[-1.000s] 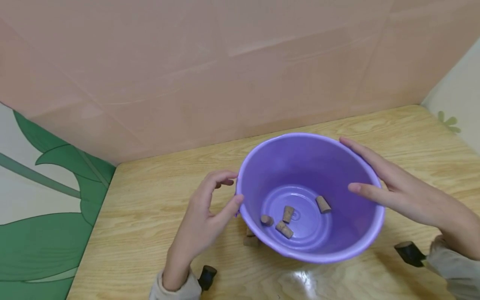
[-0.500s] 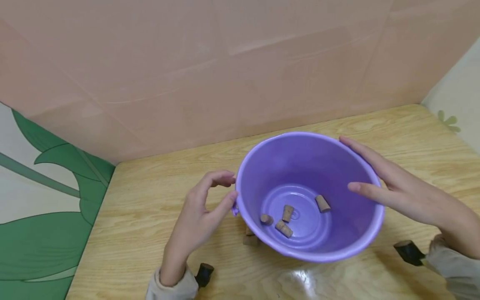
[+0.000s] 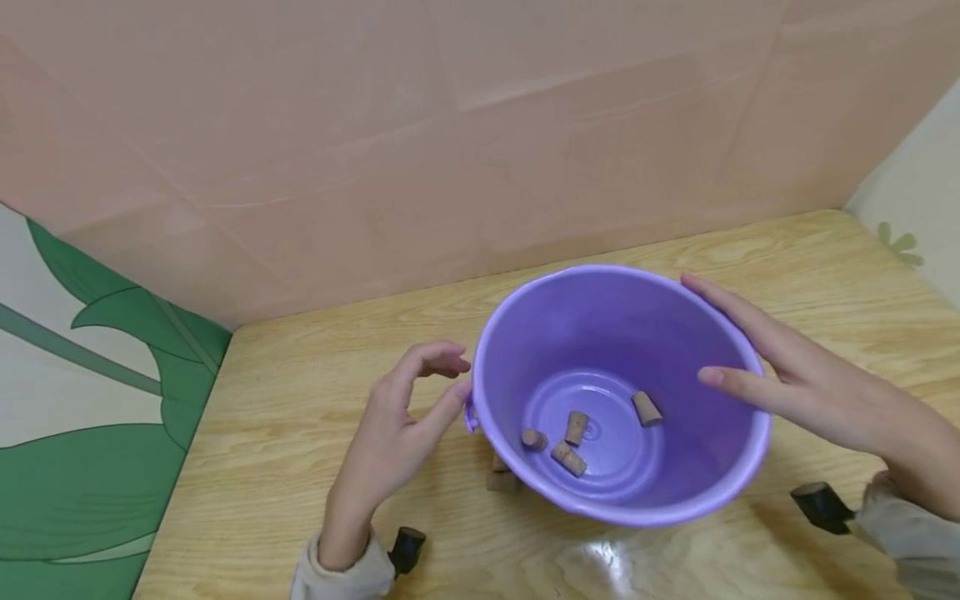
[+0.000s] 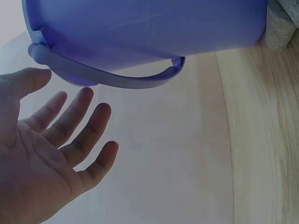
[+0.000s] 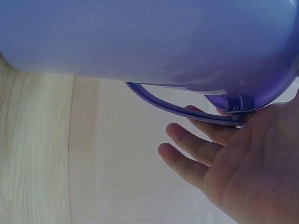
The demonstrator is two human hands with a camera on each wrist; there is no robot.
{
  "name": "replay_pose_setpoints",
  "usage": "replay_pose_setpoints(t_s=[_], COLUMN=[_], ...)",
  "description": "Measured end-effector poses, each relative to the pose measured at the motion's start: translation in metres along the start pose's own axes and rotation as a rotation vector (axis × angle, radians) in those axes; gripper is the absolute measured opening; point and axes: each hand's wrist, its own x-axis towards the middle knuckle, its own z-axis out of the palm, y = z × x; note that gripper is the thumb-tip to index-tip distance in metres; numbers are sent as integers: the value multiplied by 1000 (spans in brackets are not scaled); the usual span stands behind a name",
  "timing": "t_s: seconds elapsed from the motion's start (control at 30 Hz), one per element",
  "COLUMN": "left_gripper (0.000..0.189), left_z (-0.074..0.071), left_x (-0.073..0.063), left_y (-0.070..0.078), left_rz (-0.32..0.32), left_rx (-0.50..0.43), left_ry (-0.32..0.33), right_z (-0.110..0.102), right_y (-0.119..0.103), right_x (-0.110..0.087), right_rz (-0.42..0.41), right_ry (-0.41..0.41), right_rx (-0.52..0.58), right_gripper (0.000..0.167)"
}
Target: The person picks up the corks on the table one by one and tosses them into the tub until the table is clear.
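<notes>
Four corks in the purple bucket, upright on the table, short of its far edge, nearer the far right corner; more corks outside, beside the base. With the left hand loosely curved just beside the rim, holding nothing, and the right hand astride it, fingers extended. Probably steadying; to lift next, would need both hands firmly on the rim.

Above: we can enter the bucket by its mouth, corks scattered on its floor | right: we are barred by the right hand straddling the rim | left: left hand and handle crowd us | near left: outer corks block low | beyond the left hand: we can cross the table
</notes>
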Motion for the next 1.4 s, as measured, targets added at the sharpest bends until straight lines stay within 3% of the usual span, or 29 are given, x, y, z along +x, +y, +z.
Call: replay_pose_setpoints(t_s=[0.83,1.2,1.4], left_gripper=[26,22,21], left_z=[0,4,9], left_x=[3,4,4], left_y=[-22,-27,-31], left_rz=[-96,-157,-154], left_rx=[60,74,126], left_ry=[-162,-261,-324], right_z=[-1,0,0], right_y=[1,0,-1], right_x=[-2,-1,-1], right_rz=[20,17,10], right_ry=[3,-3,-2], right_rx=[-23,-18,-13], right_gripper=[86,86,86])
